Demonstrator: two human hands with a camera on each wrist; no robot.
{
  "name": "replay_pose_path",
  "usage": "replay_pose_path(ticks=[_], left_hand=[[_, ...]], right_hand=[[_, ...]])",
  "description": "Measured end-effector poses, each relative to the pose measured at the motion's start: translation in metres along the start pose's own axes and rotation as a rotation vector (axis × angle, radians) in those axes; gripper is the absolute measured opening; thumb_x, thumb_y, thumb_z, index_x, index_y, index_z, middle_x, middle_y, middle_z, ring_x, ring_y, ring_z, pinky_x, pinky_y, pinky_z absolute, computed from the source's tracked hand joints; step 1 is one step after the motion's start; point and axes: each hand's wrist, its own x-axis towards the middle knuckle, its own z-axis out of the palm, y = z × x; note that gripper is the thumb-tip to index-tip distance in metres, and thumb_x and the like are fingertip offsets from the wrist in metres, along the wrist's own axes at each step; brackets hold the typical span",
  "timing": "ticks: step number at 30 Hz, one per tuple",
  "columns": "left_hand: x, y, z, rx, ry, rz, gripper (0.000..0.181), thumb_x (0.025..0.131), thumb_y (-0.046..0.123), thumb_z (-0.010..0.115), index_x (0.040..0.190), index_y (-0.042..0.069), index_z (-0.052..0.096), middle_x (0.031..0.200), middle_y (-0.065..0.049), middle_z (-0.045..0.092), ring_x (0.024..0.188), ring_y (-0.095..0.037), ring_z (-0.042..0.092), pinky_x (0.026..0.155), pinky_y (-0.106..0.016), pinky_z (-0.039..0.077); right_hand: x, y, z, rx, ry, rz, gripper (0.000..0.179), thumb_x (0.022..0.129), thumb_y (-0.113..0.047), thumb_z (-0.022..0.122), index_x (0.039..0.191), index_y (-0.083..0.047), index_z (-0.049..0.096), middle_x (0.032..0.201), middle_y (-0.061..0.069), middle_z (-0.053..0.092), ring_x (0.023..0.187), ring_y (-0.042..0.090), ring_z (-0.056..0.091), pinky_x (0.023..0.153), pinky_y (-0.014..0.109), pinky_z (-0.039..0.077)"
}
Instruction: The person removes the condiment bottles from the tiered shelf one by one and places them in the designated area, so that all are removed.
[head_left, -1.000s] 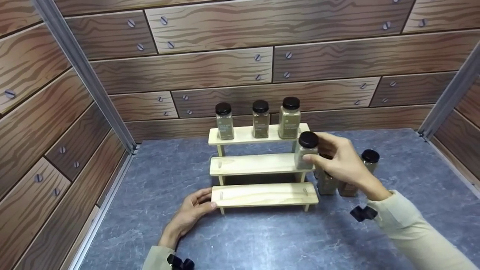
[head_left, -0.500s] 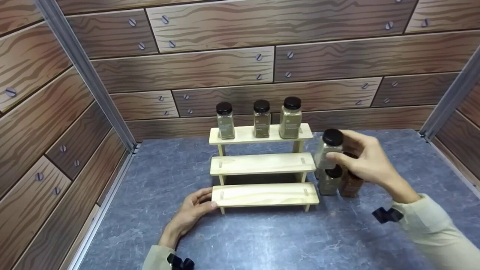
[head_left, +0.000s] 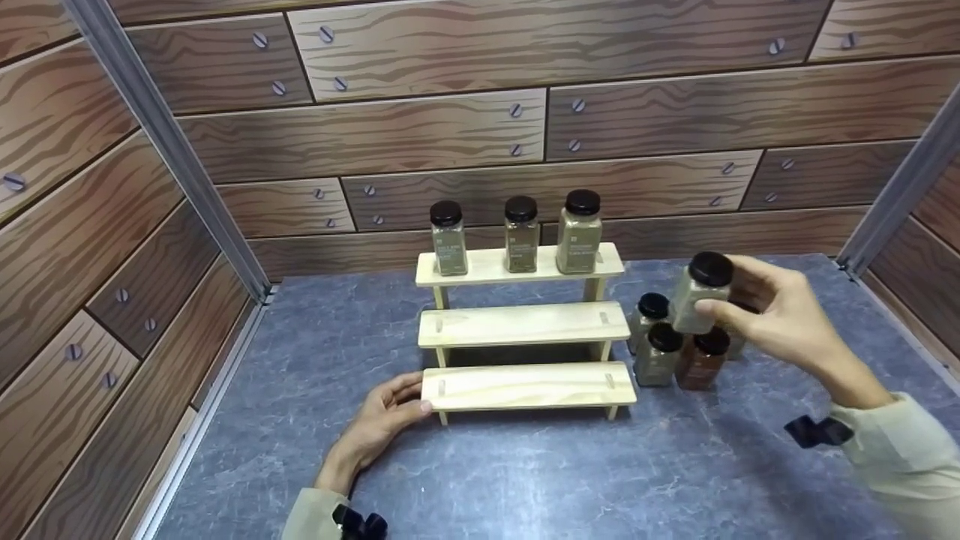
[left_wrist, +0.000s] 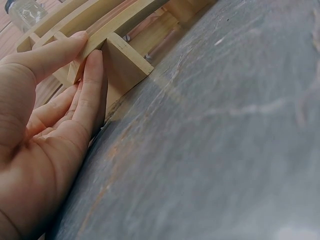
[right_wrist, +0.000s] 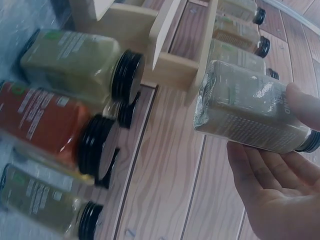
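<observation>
A three-step wooden spice rack [head_left: 521, 324] stands in the middle of the table. My left hand [head_left: 375, 424] pinches the left end of its lowest step, thumb on top and fingers beneath, as the left wrist view [left_wrist: 55, 110] shows too. In my right hand [head_left: 784, 315] is a glass spice jar [head_left: 688, 300] with a black lid, held between thumb and fingers and slightly tilted. It hangs above a group of standing jars, right of the rack. The right wrist view shows the held jar's [right_wrist: 250, 107] bottom free of any surface.
Three black-lidded jars, among them a tall one [head_left: 579, 238], line the top step. Beside the rack's right end stand several more, including a reddish-brown jar [head_left: 701, 369] and a greenish jar [head_left: 658, 365]. Wood-patterned walls [head_left: 450, 135] enclose the grey table [head_left: 480, 472].
My right hand has carried the jar rightward, from the right end of the middle step to above the standing jars. The left hand has stayed on the rack.
</observation>
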Motion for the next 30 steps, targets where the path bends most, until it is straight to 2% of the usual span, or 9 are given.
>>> replay_pose_path(ticks=[12, 17, 24, 30], left_hand=[[0.000, 0.001, 0.001, -0.009, 0.002, -0.002, 0.073, 0.096, -0.001, 0.073, 0.156, -0.017, 0.034, 0.147, -0.027, 0.058, 0.119, -0.020, 0.070, 0.108, -0.032, 0.059], [0.000, 0.001, 0.001, -0.008, 0.000, 0.003, 0.073, 0.096, 0.000, 0.073, 0.155, -0.017, 0.035, 0.147, -0.027, 0.057, 0.119, -0.021, 0.070, 0.108, -0.033, 0.059], [0.000, 0.001, 0.002, -0.005, -0.013, 0.009, 0.072, 0.096, 0.000, 0.073, 0.156, -0.017, 0.035, 0.147, -0.026, 0.058, 0.119, -0.021, 0.070, 0.109, -0.033, 0.058], [0.000, 0.000, 0.002, -0.003, 0.006, -0.005, 0.073, 0.096, -0.001, 0.073, 0.156, -0.017, 0.035, 0.148, -0.027, 0.057, 0.119, -0.020, 0.070, 0.107, -0.032, 0.059]], right_hand=[[-0.012, 0.022, -0.022, -0.032, 0.034, 0.001, 0.051, 0.085, 0.010, 0.083, 0.133, 0.007, 0.066, 0.110, -0.018, 0.076, 0.097, -0.002, 0.074, 0.087, 0.011, 0.059], [-0.021, 0.033, -0.027, -0.042, 0.072, 0.002, 0.052, 0.084, 0.014, 0.082, 0.133, 0.009, 0.064, 0.113, -0.021, 0.074, 0.098, -0.004, 0.072, 0.090, 0.009, 0.057], [-0.032, 0.048, -0.034, -0.033, 0.109, 0.041, 0.053, 0.084, 0.016, 0.080, 0.134, 0.008, 0.065, 0.113, -0.025, 0.073, 0.100, -0.008, 0.071, 0.090, 0.006, 0.056], [-0.036, 0.056, -0.039, -0.054, 0.105, 0.051, 0.052, 0.087, 0.013, 0.080, 0.136, 0.008, 0.063, 0.115, -0.025, 0.072, 0.102, -0.009, 0.070, 0.091, 0.006, 0.055]])
